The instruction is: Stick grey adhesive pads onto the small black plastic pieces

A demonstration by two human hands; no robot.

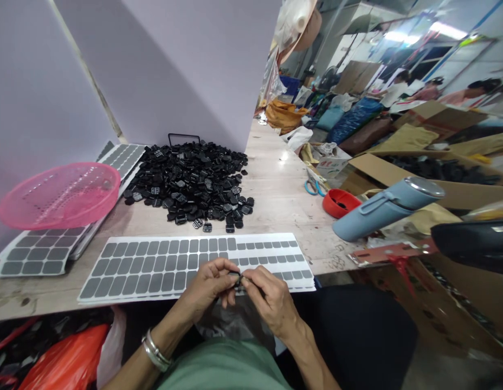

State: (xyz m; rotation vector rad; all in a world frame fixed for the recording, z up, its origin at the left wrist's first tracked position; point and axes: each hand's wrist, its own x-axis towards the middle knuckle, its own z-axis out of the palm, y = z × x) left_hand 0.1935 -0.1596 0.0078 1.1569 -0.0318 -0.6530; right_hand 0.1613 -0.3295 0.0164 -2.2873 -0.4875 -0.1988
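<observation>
My left hand [206,287] and my right hand [268,298] meet just above the near table edge, fingertips pinched together on one small black plastic piece [236,278]. A silver bangle sits on my left wrist. Under the hands lies a white sheet of grey rectangular stickers [154,265]; its right part has narrower strips. Behind it a big heap of the same small black pieces [190,181] covers the middle of the wooden table [276,189].
A pink plastic basket [58,195] rests on more sticker sheets [32,254] at the left. To the right are a red bowl [339,203], blue scissors [314,187], a grey-blue bottle [387,208] and cardboard boxes [398,170]. An orange bag [68,357] lies below the table. People work far back right.
</observation>
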